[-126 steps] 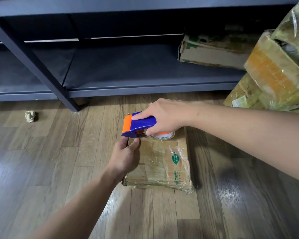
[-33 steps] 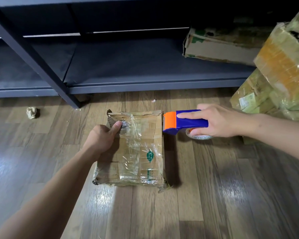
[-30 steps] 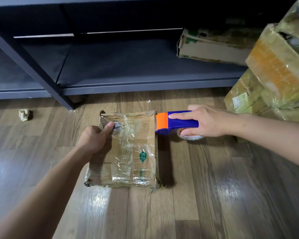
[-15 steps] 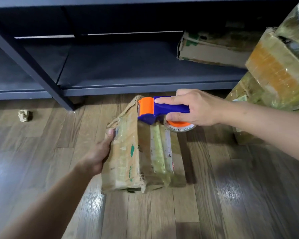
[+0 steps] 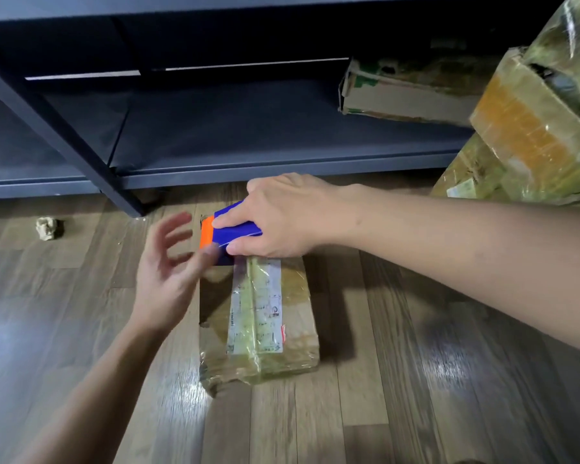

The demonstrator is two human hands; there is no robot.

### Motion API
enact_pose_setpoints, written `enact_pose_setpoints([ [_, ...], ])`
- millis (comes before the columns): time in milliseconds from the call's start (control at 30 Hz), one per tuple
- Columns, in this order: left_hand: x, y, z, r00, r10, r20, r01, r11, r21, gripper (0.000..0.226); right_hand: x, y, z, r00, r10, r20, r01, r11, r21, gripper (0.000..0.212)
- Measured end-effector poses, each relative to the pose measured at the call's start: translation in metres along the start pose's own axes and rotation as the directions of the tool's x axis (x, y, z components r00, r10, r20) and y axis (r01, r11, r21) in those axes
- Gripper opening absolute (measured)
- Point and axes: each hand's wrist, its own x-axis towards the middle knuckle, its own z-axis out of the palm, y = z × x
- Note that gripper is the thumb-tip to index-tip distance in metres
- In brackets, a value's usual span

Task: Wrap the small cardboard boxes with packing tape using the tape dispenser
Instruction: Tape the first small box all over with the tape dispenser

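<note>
A small flat cardboard box (image 5: 282, 316) lies on the wooden floor, its label side up and shiny with clear tape. My right hand (image 5: 282, 219) grips the blue and orange tape dispenser (image 5: 230, 234) at the box's far end. My left hand (image 5: 168, 276) hovers just left of the box with its fingers spread, blurred by motion, its thumb close to the dispenser's orange front. It holds nothing.
A dark metal shelf unit (image 5: 215, 128) stands behind, with a worn cardboard box (image 5: 402, 95) on its lowest shelf. A pile of taped boxes (image 5: 533, 128) is stacked at the right. A crumpled paper ball (image 5: 47, 227) lies on the floor at left.
The box has been turned over from standing on its edge to lying flat, label side up. My left hand has let go of it. The dispenser has moved left to the far end.
</note>
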Motion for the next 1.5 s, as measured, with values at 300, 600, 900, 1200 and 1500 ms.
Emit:
enact_pose_setpoints([
  [300, 0.011, -0.008, -0.004, 0.925, -0.03, 0.378, -0.053, 0.977, 0.208, 0.121, 0.011, -0.005, -0.005, 0.998, -0.038, 0.051, 0.042, 0.997, -0.064, 0.053],
  [600, 0.026, -0.005, -0.013, 0.839, 0.059, 0.541, -0.255, 0.921, 0.296, 0.088, -0.001, 0.017, -0.019, 0.995, -0.021, 0.1, 0.021, 1.0, 0.0, 0.055],
  [900, 0.024, -0.001, -0.013, 0.859, -0.069, 0.507, -0.204, 0.863, 0.463, 0.109, -0.039, 0.054, -0.013, 0.99, 0.027, 0.135, -0.03, 0.999, 0.022, 0.063],
  [1200, 0.009, 0.031, 0.039, 0.877, -0.133, 0.461, -0.326, 0.541, 0.775, 0.122, -0.034, 0.057, -0.001, 0.996, -0.004, 0.085, 0.008, 0.999, -0.049, 0.061],
  [1500, 0.007, 0.026, 0.044, 0.88, -0.202, 0.43, -0.323, 0.41, 0.853, 0.125, -0.042, 0.064, 0.0, 0.997, -0.009, 0.082, 0.011, 1.0, -0.026, 0.069],
])
